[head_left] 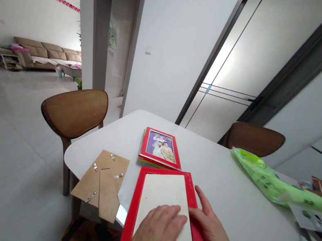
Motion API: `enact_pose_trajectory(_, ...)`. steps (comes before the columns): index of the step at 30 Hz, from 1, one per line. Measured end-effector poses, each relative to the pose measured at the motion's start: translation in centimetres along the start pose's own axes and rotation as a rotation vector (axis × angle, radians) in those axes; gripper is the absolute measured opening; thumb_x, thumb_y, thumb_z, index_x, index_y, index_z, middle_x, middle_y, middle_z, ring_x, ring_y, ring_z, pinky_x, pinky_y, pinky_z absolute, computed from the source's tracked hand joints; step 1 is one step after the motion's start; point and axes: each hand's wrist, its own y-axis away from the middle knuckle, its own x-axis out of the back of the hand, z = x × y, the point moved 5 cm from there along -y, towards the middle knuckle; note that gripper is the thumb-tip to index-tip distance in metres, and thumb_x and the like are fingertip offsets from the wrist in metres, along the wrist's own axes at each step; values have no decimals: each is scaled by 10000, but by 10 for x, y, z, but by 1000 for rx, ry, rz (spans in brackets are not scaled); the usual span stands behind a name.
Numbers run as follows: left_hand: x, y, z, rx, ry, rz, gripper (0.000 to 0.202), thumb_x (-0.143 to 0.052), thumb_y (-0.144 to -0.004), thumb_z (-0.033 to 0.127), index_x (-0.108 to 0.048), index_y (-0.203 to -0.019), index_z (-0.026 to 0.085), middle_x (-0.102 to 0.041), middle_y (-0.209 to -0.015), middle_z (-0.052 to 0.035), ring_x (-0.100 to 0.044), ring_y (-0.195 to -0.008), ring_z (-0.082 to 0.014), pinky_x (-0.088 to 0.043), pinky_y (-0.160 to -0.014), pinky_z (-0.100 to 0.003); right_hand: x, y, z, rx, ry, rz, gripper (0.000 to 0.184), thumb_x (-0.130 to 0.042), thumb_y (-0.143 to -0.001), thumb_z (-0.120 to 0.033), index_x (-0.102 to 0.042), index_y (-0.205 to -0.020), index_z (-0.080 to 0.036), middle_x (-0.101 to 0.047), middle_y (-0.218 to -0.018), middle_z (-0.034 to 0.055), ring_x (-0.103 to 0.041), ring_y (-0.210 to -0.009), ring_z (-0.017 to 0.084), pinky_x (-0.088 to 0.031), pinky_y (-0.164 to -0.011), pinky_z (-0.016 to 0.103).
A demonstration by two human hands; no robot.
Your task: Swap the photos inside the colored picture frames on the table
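Red frame [132, 212]: long axis points away, slightly left.

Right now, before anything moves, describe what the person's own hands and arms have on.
The left hand and the right hand are both bare, with no gloves. No sleeve, watch or bracelet shows on either as far as the picture reaches. No ring is visible, though some fingers are hidden.

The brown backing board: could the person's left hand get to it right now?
Probably yes: the brown backing board lies uncovered to the left, only the edge of the nearer red frame between. The left hand would first have to leave the white sheet.
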Motion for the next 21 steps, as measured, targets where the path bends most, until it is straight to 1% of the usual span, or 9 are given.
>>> enact_pose_trajectory(2,12,-2,9,-116,-24,45,608,-541,-627,200,-344,-1193,95,-515,-1052,-154,-500,-904,-285,-461,-739,-417,0,-3,-1,27,77,-10,791,-610,-627,-255,-181,-1289,-306,-626,-612,-51,-572,-503,144,-457,-562,285)
enact_pose_trajectory(4,35,1,13,-155,-26,133,575,-442,-640,117,-326,-1203,107,-543,-933,-117,-517,-802,-241,-473,-670,-362,7,-11,-1,68,235,28,753,-604,-639,-301,-220,-1286,-261,-575,-509,-65,-541,-463,138,-429,-504,251)
enact_pose_trajectory(5,50,5,9,-106,-17,201,564,-410,-650,95,-319,-1206,117,-540,-912,-106,-516,-785,-226,-467,-667,-347,13,-16,0,90,335,68,728,-592,-646,-320,-242,-1280,-238,-555,-480,-67,-529,-451,136,-411,-476,237)
enact_pose_trajectory(7,80,18,-8,112,33,342,503,-385,-695,89,-330,-1191,150,-529,-895,-78,-516,-769,-197,-452,-679,-316,26,-28,3,132,529,143,668,-548,-664,-343,-290,-1260,-187,-552,-482,-56,-521,-452,137,-391,-456,229)
enact_pose_trajectory(10,104,49,-49,477,126,403,381,-414,-760,161,-380,-1138,186,-524,-830,-27,-522,-728,-169,-435,-659,-275,41,-42,7,203,816,223,587,-467,-677,-360,-380,-1206,-122,-596,-573,-11,-542,-501,153,-406,-512,252)
enact_pose_trajectory(13,104,80,-85,645,143,364,389,-444,-740,189,-393,-1124,158,-490,-701,18,-506,-614,-152,-417,-574,-250,49,-49,7,251,1119,325,534,-417,-676,-369,-472,-1138,-108,-630,-693,42,-574,-592,182,-409,-594,275)
enact_pose_trajectory(16,92,99,-107,703,137,301,438,-435,-720,166,-367,-1151,128,-475,-659,37,-485,-529,-130,-397,-518,-233,48,-51,9,249,1282,347,520,-373,-696,-369,-493,-1124,-98,-638,-750,70,-584,-629,194,-408,-628,282)
enact_pose_trajectory(18,86,102,-111,698,120,268,460,-424,-717,152,-351,-1171,123,-499,-677,30,-496,-527,-127,-404,-524,-235,46,-51,10,247,1343,336,516,-355,-711,-365,-492,-1125,-90,-640,-743,77,-587,-636,199,-411,-631,285)
enact_pose_trajectory(21,83,97,-107,654,49,225,447,-412,-724,146,-364,-1168,128,-540,-729,0,-525,-566,-144,-435,-560,-262,46,-51,10,263,1420,335,507,-348,-722,-358,-502,-1115,-78,-637,-730,89,-591,-652,210,-417,-630,295)
